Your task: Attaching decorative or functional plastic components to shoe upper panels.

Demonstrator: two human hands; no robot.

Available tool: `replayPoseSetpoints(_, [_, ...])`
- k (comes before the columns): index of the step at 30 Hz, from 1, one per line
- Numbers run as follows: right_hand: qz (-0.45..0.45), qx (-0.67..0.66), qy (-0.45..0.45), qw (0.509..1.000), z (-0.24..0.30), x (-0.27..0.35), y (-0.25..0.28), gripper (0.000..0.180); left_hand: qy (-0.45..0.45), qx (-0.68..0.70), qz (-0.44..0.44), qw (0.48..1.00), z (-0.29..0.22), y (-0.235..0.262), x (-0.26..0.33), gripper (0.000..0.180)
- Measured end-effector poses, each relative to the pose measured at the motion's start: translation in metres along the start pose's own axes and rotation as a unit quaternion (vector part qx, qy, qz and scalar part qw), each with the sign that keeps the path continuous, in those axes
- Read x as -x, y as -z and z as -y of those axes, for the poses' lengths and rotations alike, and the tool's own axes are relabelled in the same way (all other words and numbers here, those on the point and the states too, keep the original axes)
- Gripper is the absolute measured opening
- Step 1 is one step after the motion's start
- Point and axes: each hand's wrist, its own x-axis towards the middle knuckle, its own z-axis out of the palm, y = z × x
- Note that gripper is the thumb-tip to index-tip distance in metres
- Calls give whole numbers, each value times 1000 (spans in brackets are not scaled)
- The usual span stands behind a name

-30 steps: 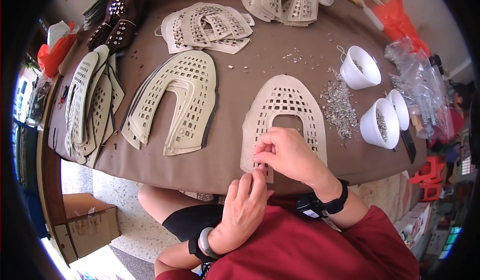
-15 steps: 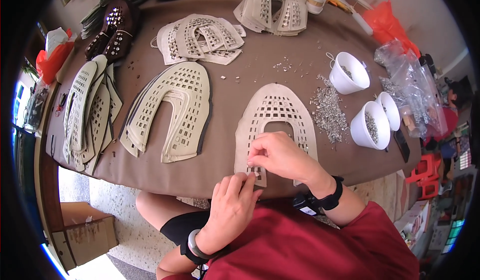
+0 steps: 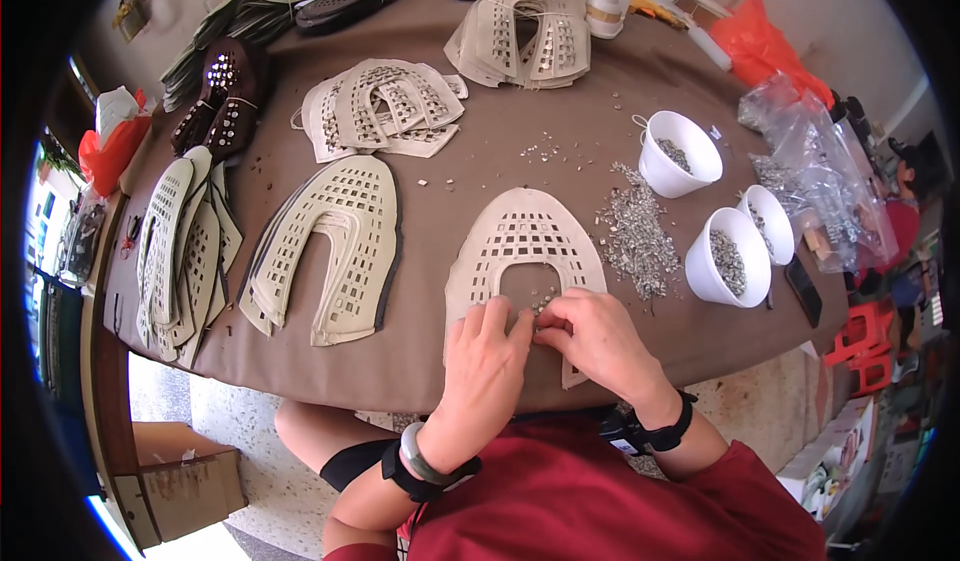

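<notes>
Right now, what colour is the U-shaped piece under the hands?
The U-shaped piece is pale beige; the head view shows it best.

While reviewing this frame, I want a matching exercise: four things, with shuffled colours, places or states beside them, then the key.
Things:
1. Left hand
2. Arched perforated piece in front of the person
3. Heap of silvery bits
4. Studded bundle at upper left

Descriptions:
A. Dark brown
B. Grey bangle at its wrist
C. Just left of the white cups
D. Partly hidden by the fingers

Pairs: 1-B, 2-D, 3-C, 4-A
</notes>
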Motion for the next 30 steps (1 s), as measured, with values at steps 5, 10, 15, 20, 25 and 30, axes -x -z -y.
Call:
replayPoseSetpoints(5, [-25,-4,28,999,-7,-1,2,9,14,16,-10,1000,2,-8,-8,21])
replayPoseSetpoints(10, [-45,12,20,999,-6,-6,0,9,28,28,-38,998,11,-11,-8,10])
replayPoseSetpoints(15, [7,42,21,999,-3,-7,4,7,28,51,-37,998,10,-10,-9,15])
replayPoseSetpoints(20, [3,57,19,998,0,-6,2,8,40,14,-44,998,5,-21,-12,16])
replayPoseSetpoints(25, [-21,43,13,999,0,-4,1,9,42,-22,-15,999,8,-22,-14,16])
replayPoseSetpoints(30, [-54,34,50,997,-1,-3,1,9,72,113,-120,984,35,14,-8,9])
